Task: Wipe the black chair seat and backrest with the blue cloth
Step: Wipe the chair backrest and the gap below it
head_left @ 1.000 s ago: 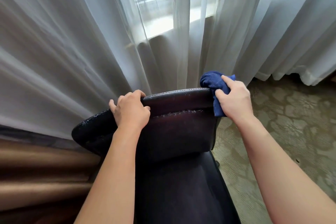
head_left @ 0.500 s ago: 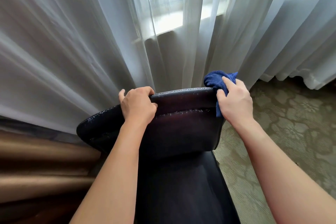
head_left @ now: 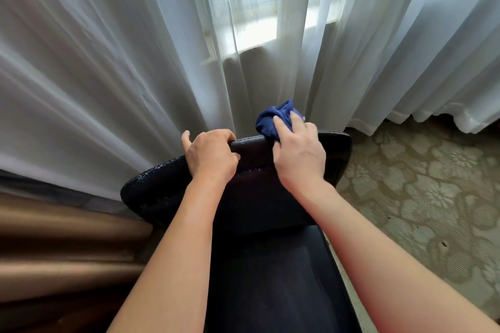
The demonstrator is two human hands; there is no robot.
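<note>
Left hand (head_left: pixel 211 155) gripping backrest (head_left: pixel 251 186) top edge; right hand (head_left: pixel 299 154) just beside, clutching blue cloth (head_left: pixel 273 119) against same edge.

We look down on a chair seat (head_left: pixel 273 278) below us, its backrest (head_left: pixel 254 192) rising beyond it. Our left hand (head_left: pixel 211 157) grips the backrest's top edge; just right of it, our right hand (head_left: pixel 297 157) presses a cloth (head_left: pixel 273 119) onto that edge. Curtains (head_left: pixel 135 62) hang behind the chair, and carpet (head_left: pixel 419 197) lies to the right.
</note>
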